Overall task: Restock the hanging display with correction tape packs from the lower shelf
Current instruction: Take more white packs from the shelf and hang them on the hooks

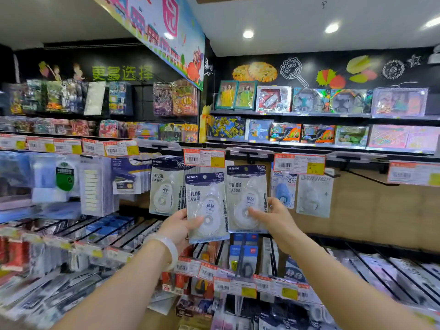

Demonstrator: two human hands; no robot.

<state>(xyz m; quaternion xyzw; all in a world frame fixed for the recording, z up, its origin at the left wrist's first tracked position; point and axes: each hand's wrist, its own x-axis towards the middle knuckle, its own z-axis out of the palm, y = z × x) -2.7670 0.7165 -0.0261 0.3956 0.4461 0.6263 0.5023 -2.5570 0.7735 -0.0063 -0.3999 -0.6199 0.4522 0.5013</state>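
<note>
From the head camera, the left hand holds a correction tape pack up in front of the hanging display, thumb across the pack's clear front and the other fingers curled behind its left edge. This pack sits nearer than the rest and tilts slightly, its lower edge level with the wrist, which wears a pale bangle.

Just right of it, a second pack hangs under an orange price tag. The right hand touches this hanging pack at its lower right, forefinger lying straight across the clear blister and the thumb at the right edge; whether the remaining fingers pinch it cannot be told.

A third matching pack hangs to the left, partly behind the held one. Farther right hangs a blue tape pack.

Below, near the forearms, the lower shelf carries rows of stationery behind price labels.
</note>
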